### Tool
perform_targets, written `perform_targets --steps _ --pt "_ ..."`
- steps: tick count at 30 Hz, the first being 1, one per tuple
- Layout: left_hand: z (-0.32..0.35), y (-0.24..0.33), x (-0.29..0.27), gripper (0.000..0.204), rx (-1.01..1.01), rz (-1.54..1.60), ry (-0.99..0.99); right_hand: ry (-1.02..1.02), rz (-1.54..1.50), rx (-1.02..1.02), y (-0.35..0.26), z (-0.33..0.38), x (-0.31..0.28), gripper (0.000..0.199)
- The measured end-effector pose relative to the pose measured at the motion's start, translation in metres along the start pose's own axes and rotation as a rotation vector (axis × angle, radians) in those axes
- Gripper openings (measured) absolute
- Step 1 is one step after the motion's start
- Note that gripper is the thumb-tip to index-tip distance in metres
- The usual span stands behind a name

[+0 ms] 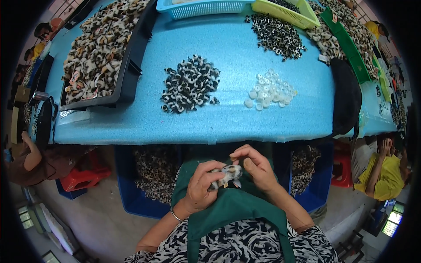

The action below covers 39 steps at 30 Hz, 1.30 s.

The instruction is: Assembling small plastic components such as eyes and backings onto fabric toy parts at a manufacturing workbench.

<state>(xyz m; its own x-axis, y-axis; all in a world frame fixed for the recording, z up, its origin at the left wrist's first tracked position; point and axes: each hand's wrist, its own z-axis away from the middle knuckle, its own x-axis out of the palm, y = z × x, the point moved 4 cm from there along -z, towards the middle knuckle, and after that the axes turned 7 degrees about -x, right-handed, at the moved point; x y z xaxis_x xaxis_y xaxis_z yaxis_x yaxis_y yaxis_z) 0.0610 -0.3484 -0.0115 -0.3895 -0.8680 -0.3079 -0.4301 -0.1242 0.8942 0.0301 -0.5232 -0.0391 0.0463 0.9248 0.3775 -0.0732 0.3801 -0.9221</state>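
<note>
Over my lap, my left hand (202, 186) is closed round a small furry plush piece (228, 173) in white, black and tan. Pale tag-like bits stick out from its lower side. Beside the plush piece's top right, my right hand (258, 168) has its fingers curled, with thumb and forefinger close together. Whatever may be between those fingertips is too small to make out. On the table ahead lie a pile of small black-and-white furry pieces (190, 83) and a pile of translucent white plastic discs (269, 90).
A black tray (127, 81) of plush pieces stands left on the blue table (228, 127). At the back are a blue basket (206, 9), a yellow basket (302, 18) and dark small parts (278, 37). A black bag (344, 96) lies right. Blue bins (131, 195) flank my legs.
</note>
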Motion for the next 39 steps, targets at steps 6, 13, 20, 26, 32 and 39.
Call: perform_targets --steps 6,13,20,26,32,39 --pt "0.001 0.012 -0.007 0.043 0.146 -0.117 -0.104 -0.133 0.312 0.013 -0.001 0.016 0.011 0.009" --pt "0.026 -0.013 0.005 0.033 -0.384 0.149 -0.333 -0.159 0.354 -0.047 0.018 0.004 0.009 0.011" --pt "0.048 -0.044 0.005 0.022 -1.064 1.110 -0.102 -0.047 0.211 0.136 0.020 0.009 0.012 0.022" --pt "0.039 -0.033 -0.004 0.019 -1.018 1.277 -0.366 -0.202 0.500 -0.127 -0.008 0.014 0.037 0.010" --pt "0.025 -0.024 -0.042 0.032 -0.637 1.232 -0.521 -0.362 0.515 -0.225 -0.033 -0.005 0.068 0.015" --pt "0.030 -0.033 -0.111 0.019 -0.551 0.911 -0.189 -0.621 0.790 -0.393 -0.051 -0.059 0.118 0.021"
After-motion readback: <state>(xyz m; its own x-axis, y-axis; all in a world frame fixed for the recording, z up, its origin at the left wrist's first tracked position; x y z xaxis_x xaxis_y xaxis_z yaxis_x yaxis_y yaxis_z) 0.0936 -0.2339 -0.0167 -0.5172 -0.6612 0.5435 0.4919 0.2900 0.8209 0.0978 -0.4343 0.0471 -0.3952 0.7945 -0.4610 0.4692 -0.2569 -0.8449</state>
